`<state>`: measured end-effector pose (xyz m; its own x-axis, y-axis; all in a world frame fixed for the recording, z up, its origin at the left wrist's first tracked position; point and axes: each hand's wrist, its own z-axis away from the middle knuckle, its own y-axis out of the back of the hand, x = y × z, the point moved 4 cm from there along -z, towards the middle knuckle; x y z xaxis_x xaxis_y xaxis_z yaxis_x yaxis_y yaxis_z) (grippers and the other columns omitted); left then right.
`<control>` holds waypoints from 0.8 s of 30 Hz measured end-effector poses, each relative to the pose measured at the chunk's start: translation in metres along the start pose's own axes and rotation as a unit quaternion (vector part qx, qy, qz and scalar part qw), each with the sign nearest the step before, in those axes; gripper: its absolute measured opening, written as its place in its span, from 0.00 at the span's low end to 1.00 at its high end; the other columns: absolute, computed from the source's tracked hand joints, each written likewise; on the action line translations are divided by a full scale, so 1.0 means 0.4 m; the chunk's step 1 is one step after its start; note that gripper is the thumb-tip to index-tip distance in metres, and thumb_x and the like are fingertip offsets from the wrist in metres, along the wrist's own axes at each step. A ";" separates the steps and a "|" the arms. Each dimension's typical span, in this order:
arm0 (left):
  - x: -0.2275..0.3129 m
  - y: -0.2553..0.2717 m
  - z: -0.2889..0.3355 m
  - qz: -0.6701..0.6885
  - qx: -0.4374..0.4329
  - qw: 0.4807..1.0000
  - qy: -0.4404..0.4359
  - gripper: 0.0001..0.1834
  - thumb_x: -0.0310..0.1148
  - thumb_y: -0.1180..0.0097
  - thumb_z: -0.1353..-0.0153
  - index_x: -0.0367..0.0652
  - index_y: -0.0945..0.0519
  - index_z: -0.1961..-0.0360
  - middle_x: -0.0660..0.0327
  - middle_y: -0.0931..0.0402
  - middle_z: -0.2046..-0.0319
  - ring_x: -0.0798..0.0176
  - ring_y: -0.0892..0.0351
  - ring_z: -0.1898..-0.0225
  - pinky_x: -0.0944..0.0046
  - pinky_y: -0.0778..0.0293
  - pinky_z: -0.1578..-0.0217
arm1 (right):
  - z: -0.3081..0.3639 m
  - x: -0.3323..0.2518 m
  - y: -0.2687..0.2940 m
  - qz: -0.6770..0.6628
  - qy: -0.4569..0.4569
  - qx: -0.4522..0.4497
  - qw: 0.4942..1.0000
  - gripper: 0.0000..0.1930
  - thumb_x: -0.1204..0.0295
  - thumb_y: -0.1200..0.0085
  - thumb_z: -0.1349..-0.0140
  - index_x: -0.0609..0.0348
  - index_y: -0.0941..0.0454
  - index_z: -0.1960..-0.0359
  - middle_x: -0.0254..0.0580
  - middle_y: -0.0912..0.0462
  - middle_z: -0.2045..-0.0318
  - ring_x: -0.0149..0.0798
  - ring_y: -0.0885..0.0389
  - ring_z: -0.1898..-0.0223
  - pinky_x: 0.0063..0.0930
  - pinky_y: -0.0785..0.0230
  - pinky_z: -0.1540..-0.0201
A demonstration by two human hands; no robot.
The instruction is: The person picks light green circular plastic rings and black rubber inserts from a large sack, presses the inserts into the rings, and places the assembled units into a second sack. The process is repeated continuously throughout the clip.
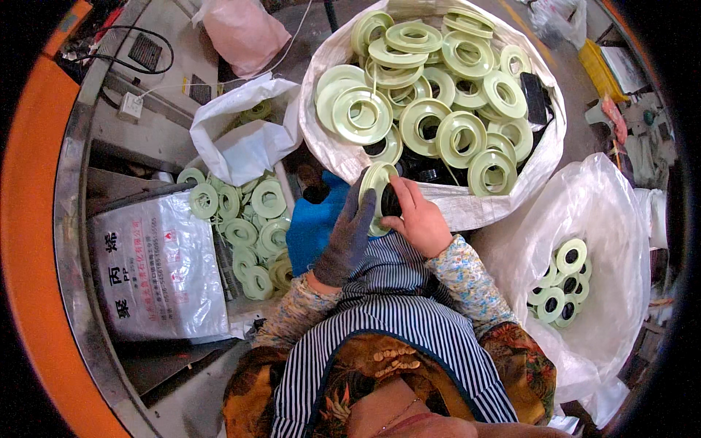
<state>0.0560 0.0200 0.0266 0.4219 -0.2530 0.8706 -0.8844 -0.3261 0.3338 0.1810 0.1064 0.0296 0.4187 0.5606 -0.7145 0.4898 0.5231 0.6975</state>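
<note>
In front of my lap I hold a pale green plastic flanged ring (375,181), tilted nearly on edge. My left hand (343,247), in a dark grey glove, is closed round its left side. My right hand (423,225), bare, is closed on its right side, fingers and thumb over a black area at the ring's middle; I cannot tell whether that is a part or the opening. Just beyond, a large white woven sack (537,171) is heaped with bigger pale green flanged rings (461,139) and some black pieces (535,98).
Smaller pale green rings (252,233) lie in a pile at the left, beside a printed white plastic sack (171,274) and an open white bag (248,150). At the right, a translucent bag (606,219) holds rings with black centres (571,255). Blue cloth (314,226) lies near my left hand.
</note>
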 end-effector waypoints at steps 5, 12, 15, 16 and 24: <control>-0.013 -0.052 0.002 0.136 0.049 0.977 0.156 0.26 0.35 0.67 0.24 0.35 0.45 0.30 0.47 0.43 0.32 0.53 0.41 0.32 0.60 0.43 0.33 | 0.003 0.067 -0.057 -0.193 -0.143 0.062 0.969 0.25 0.59 0.54 0.30 0.61 0.38 0.37 0.53 0.22 0.51 0.54 0.18 0.59 0.39 0.24 0.58; -0.135 0.029 0.104 0.012 0.043 0.992 0.121 0.29 0.33 0.42 0.37 0.37 0.33 0.36 0.48 0.35 0.37 0.47 0.35 0.38 0.54 0.38 0.37 | 0.069 0.175 -0.002 -0.814 -0.155 0.148 0.540 0.23 0.59 0.60 0.27 0.53 0.37 0.34 0.44 0.23 0.45 0.38 0.20 0.51 0.36 0.24 0.49; -0.139 0.060 0.052 -0.063 0.101 0.983 0.143 0.29 0.33 0.42 0.37 0.36 0.32 0.37 0.47 0.33 0.40 0.46 0.32 0.41 0.52 0.35 0.40 | 0.094 0.142 0.150 -0.902 0.142 0.003 0.408 0.24 0.59 0.59 0.27 0.51 0.39 0.33 0.46 0.23 0.46 0.36 0.21 0.53 0.32 0.25 0.49; -0.130 0.064 0.012 -0.112 0.107 0.981 0.118 0.28 0.33 0.42 0.37 0.36 0.32 0.37 0.46 0.32 0.41 0.46 0.31 0.41 0.52 0.34 0.41 | 0.086 0.128 0.175 -0.895 0.211 -0.056 0.388 0.24 0.59 0.59 0.27 0.50 0.40 0.33 0.46 0.23 0.46 0.35 0.21 0.53 0.30 0.25 0.49; -0.290 0.104 -0.235 -0.171 0.189 0.946 0.200 0.41 0.44 0.36 0.44 0.35 0.38 0.35 0.39 0.27 0.52 0.39 0.25 0.51 0.49 0.28 0.49 | -0.007 0.285 0.026 0.216 0.011 0.184 0.959 0.20 0.72 0.51 0.39 0.47 0.25 0.44 0.42 0.22 0.50 0.43 0.20 0.60 0.34 0.24 0.63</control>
<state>-0.0486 0.1215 -0.0264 0.4948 0.2660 0.8273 -0.5428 -0.6488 0.5333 0.2317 0.1772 -0.0445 0.6286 0.6899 -0.3590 0.5126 -0.0204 0.8584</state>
